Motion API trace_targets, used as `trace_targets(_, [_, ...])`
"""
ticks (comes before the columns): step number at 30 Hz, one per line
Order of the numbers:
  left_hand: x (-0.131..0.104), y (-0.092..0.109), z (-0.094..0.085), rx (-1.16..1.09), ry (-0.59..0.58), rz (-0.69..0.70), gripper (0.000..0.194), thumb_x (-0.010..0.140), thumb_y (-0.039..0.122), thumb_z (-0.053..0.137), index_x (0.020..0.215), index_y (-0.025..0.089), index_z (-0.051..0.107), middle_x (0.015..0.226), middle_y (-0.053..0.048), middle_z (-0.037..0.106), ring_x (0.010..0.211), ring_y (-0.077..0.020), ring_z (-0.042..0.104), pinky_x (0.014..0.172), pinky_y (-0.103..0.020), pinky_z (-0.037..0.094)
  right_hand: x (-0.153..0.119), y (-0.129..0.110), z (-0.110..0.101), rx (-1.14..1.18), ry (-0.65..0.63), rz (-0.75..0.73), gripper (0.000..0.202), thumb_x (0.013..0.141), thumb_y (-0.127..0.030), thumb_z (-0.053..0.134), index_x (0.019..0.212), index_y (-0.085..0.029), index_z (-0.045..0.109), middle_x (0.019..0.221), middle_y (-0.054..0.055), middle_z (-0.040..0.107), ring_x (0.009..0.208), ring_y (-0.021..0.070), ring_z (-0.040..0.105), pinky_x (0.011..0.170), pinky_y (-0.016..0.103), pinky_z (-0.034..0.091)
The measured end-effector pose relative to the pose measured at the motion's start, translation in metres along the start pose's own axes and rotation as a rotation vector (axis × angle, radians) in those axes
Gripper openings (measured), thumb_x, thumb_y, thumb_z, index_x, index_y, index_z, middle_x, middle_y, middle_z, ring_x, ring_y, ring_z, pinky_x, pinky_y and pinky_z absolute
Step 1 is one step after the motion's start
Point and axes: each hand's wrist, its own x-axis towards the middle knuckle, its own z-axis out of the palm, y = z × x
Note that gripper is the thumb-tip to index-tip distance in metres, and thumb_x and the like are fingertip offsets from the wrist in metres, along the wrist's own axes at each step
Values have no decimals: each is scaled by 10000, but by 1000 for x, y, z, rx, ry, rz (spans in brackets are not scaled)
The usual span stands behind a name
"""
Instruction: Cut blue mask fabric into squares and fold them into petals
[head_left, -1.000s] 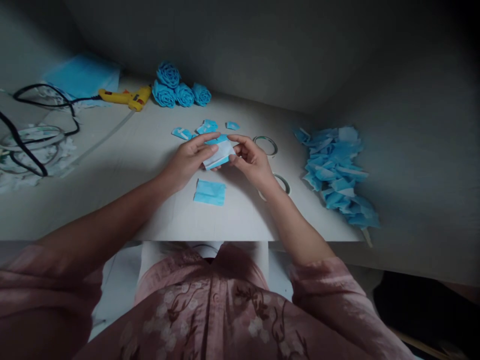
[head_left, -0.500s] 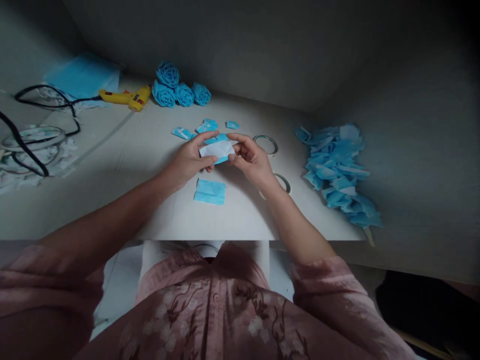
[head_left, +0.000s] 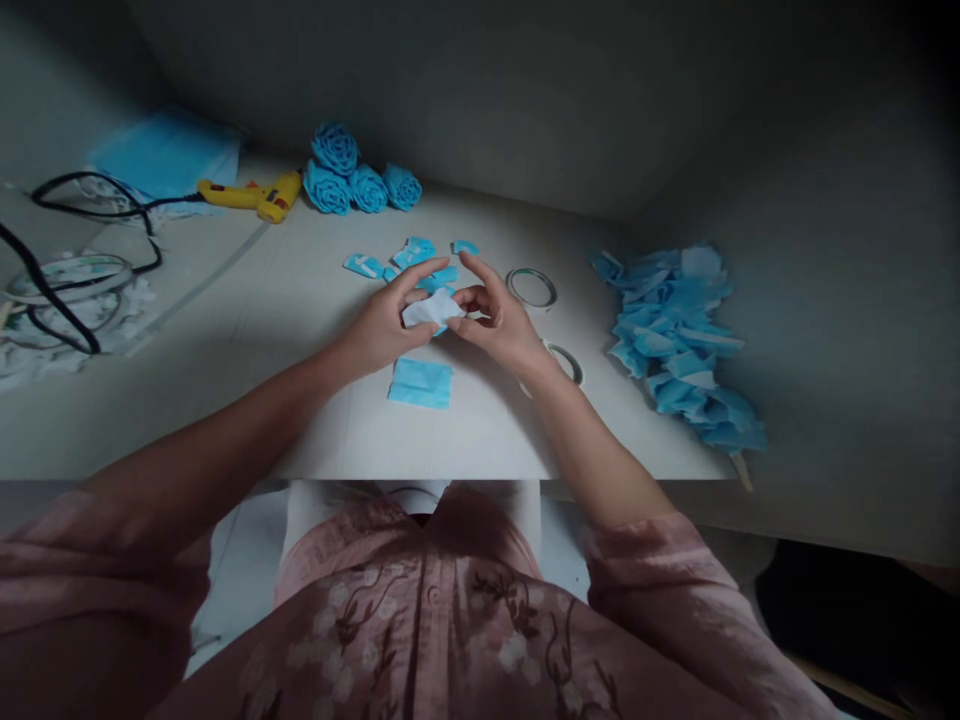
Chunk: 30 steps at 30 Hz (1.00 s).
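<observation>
A small piece of blue-and-white mask fabric (head_left: 430,310) is held between my two hands, its white face turned up. My left hand (head_left: 386,312) grips its left end, thumb along the near edge and index finger raised. At the other end, the thumb and curled fingers of my right hand (head_left: 495,312) pinch it, with that index finger lifted too. Just below lies a flat blue fabric rectangle (head_left: 421,384). Several small blue cut pieces (head_left: 414,251) are scattered beyond my fingertips, some partly hidden by them.
Several blue fabric roses (head_left: 328,188) stand at the back, beside a yellow glue gun (head_left: 277,197) with a black cord. A blue stack of mask sheets (head_left: 169,150) lies back left. Tape rolls (head_left: 553,290) sit by my right hand; a blue fabric heap (head_left: 671,335) is farther right.
The fabric piece has gone from spread flat to folded and crumpled smaller. Both index fingers have lifted off its far edge, and my right thumb has moved inward.
</observation>
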Motion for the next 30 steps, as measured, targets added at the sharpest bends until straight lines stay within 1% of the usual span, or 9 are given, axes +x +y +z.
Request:
trace_targets(3, [1, -6, -3, 113, -64, 82, 769, 737, 161, 750, 1482, 253, 585, 1570, -92, 555, 1319, -306, 595, 915, -319, 579, 1, 0, -2, -28, 70, 2, 862, 844, -712, 763, 1552, -320, 466, 1181, 78, 728, 934, 213, 645, 801, 350, 579])
trace_targets(5, [2, -11, -5, 162, -97, 123, 794, 745, 182, 738, 1514, 259, 551, 1561, -95, 564, 1312, -310, 602, 948, -354, 582, 1, -1, -4, -8, 68, 25, 815, 892, -720, 700, 1550, -297, 471, 1182, 86, 722, 944, 215, 646, 823, 366, 577])
trace_targets(7, [3, -15, -5, 167, -103, 133, 797, 752, 194, 736, 1522, 261, 542, 1532, -98, 582, 1281, -304, 621, 925, -354, 589, 0, -1, -4, 18, 34, 43, 795, 898, -710, 700, 1530, -275, 494, 1153, 84, 714, 962, 220, 650, 849, 381, 575])
trace_targets(11, [3, -15, -2, 105, -82, 98, 792, 721, 174, 764, 1486, 256, 572, 1424, -98, 645, 1139, -262, 671, 779, -287, 576, 0, 2, -2, 26, 1, 19, 781, 854, -707, 751, 1477, -277, 556, 1031, 50, 694, 947, 225, 663, 868, 395, 580])
trace_targets(15, [5, -16, -1, -51, -38, -4, 808, 700, 133, 795, 1471, 252, 585, 1083, -60, 725, 835, -180, 687, 640, -245, 524, 0, 2, -1, 25, 51, -17, 713, 873, -681, 752, 1440, -278, 594, 1019, 40, 689, 952, 221, 669, 917, 414, 590])
trace_targets(18, [7, -16, -1, -129, 8, -75, 833, 691, 93, 816, 1476, 257, 591, 856, -9, 681, 664, -143, 633, 571, -239, 489, -1, -1, -2, 20, 53, -27, 709, 882, -685, 739, 1440, -275, 590, 1069, 54, 690, 973, 224, 657, 934, 425, 588])
trace_targets(20, [7, -14, -1, -147, 21, -90, 835, 679, 66, 817, 1464, 255, 605, 858, -8, 684, 650, -136, 624, 575, -240, 490, -2, -4, -2, 15, 44, -18, 713, 892, -695, 717, 1453, -278, 577, 1127, 69, 689, 1006, 232, 650, 928, 428, 591])
trace_targets(25, [6, -7, 2, -143, 26, -62, 795, 664, 33, 801, 1413, 249, 644, 1021, -33, 721, 734, -135, 650, 634, -233, 507, -4, -11, -1, 16, -45, 78, 755, 909, -723, 667, 1515, -296, 527, 1241, 90, 678, 1100, 263, 651, 842, 406, 623])
trace_targets(30, [6, -8, 2, -140, 36, -52, 793, 663, 30, 808, 1407, 249, 644, 983, -27, 715, 750, -152, 667, 638, -237, 505, -5, -10, 2, 30, -75, 107, 779, 831, -640, 807, 1483, -288, 567, 1324, 83, 665, 1033, 244, 658, 809, 388, 635])
